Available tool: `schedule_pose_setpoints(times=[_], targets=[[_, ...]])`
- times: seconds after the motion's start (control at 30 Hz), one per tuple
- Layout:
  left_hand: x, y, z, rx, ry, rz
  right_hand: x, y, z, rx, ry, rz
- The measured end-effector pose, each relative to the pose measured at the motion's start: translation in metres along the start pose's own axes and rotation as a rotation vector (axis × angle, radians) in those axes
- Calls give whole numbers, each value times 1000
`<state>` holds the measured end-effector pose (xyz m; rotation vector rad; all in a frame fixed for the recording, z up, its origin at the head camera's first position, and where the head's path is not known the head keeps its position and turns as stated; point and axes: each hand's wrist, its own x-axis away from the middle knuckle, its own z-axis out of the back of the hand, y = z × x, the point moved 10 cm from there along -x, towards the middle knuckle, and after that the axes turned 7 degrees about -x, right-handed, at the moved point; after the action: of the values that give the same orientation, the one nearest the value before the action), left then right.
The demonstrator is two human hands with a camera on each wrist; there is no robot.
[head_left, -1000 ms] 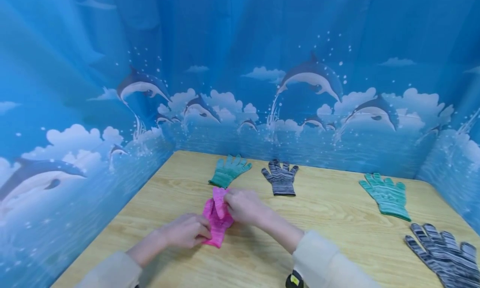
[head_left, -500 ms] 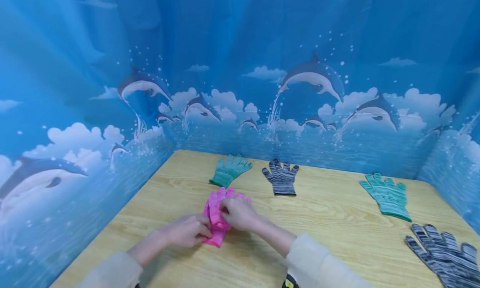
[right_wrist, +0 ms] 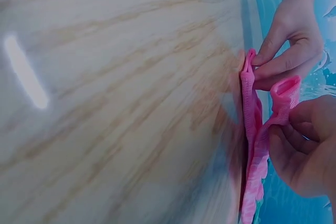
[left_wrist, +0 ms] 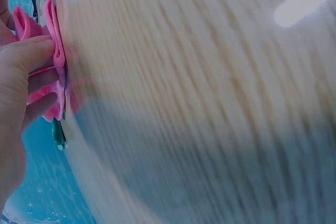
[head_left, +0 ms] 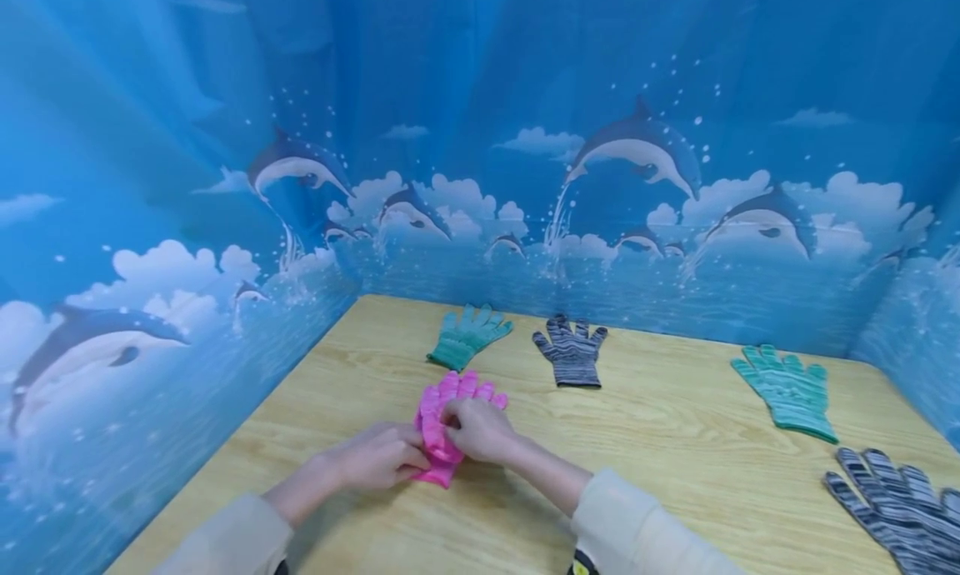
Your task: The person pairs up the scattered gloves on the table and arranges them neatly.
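Pink knit gloves (head_left: 432,433) lie in the middle left of the table in the head view, apparently two layers, one over the other. My left hand (head_left: 378,458) pinches the lower cuff at the near end, close to the tabletop. With thumb and fingers, my right hand (head_left: 480,429) grips the upper layer's cuff (right_wrist: 286,90), which is raised and curled back in the right wrist view. The pink fingers spread out beyond my right hand, pointing away. Part of the upper layer is hidden behind that hand.
Behind the pink gloves lie a green glove (head_left: 467,337) and a grey striped glove (head_left: 572,354). Farther right are another green glove (head_left: 787,392) and a larger grey striped glove (head_left: 900,504). A blue dolphin-print curtain (head_left: 480,142) borders the wooden table (head_left: 660,492).
My right hand has shifted down slightly with the upper pink layer, whose fingers were bunched and are now spread forward. The left hand stays at the lower cuff. The head view has shifted slightly.
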<state>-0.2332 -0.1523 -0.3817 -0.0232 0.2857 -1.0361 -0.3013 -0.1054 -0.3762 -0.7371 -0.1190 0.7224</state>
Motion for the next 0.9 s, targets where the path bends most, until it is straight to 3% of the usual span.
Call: schedule_pose_setpoints(times=[0.2,0.33,0.5,0.6,0.67,0.8,0.9], targets=[[1,0,3,-50,30,-13,-1,-2,-1,-28,-1,-8],[1,0,5,-52,37,-12,-1,-7,-5,21,0,30],[4,-12,5,122,-9,97,-1,-11,-13,116,-15,90],[7,-21,9,186,15,152,0,-12,-16,120,-35,99],[7,-21,16,106,70,125,0,-11,-19,116,-58,95],[7,-16,29,-157,189,33,1,-11,-24,131,-101,103],[4,-13,26,-257,180,2,1,-11,-26,142,-124,111]])
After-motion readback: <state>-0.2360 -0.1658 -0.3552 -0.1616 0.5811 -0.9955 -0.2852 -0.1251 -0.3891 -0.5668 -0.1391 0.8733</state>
